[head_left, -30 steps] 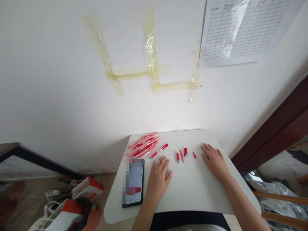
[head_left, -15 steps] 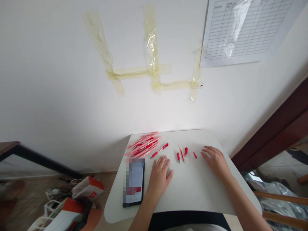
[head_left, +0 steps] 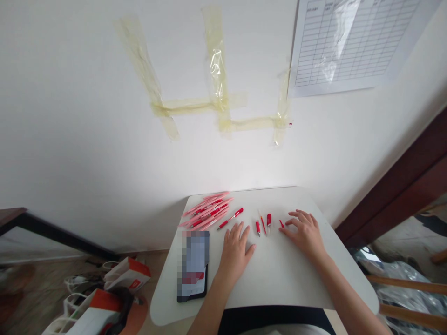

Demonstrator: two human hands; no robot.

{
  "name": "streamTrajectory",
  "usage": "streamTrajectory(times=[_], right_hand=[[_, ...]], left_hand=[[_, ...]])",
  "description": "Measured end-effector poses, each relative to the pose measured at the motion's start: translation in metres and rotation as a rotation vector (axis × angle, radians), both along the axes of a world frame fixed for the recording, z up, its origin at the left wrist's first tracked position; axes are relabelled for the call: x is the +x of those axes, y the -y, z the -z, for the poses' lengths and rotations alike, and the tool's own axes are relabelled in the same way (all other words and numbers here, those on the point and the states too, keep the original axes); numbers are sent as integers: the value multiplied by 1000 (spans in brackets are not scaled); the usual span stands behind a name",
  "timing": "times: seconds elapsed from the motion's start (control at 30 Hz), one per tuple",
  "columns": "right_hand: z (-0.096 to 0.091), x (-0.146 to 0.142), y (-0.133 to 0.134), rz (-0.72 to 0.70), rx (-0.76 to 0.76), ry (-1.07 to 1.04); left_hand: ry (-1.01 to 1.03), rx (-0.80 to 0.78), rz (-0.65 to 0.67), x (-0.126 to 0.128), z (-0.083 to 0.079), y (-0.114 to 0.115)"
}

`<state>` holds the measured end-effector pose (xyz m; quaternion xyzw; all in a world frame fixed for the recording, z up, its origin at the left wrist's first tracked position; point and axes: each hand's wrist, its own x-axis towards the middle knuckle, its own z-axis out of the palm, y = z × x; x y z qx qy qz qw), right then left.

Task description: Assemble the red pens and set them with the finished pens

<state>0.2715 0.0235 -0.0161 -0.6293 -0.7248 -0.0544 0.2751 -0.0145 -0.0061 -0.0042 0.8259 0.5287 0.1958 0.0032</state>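
My left hand [head_left: 234, 253] lies palm down on the white table [head_left: 275, 279], its fingers stretched and holding nothing. Just beyond its fingertips is an assembled red pen [head_left: 230, 218]. Right of that hand lie the parts of a pen: a red grip with a metal tip [head_left: 257, 228], a thin refill [head_left: 263, 224] and a red-topped clear barrel [head_left: 268, 219]. My right hand [head_left: 306, 232] hovers over or rests on the table with fingers apart. Its thumb and forefinger are beside a small red pen piece [head_left: 281, 224]; whether they touch it I cannot tell.
A pile of red pens in pinkish sleeves [head_left: 206, 214] covers the table's back left corner. In front of it lies a phone [head_left: 197, 260]. The wall [head_left: 244, 163] with yellowed tape rises behind the table. Paper bags [head_left: 129, 274] stand on the floor at left.
My right hand has moved left, and its thumb and forefinger have come to the small red piece. My left hand has shifted slightly right, still spread.
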Motion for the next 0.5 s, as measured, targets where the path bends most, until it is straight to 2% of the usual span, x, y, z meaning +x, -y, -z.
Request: streamTrajectory(times=[0.3,0.5], right_hand=[[4,4,-1,-42,23,-43],[7,5,0,-46,40,-86]], left_hand=[[12,11,-6,1,1,-8],[23,-4,61,16,-9,-16]])
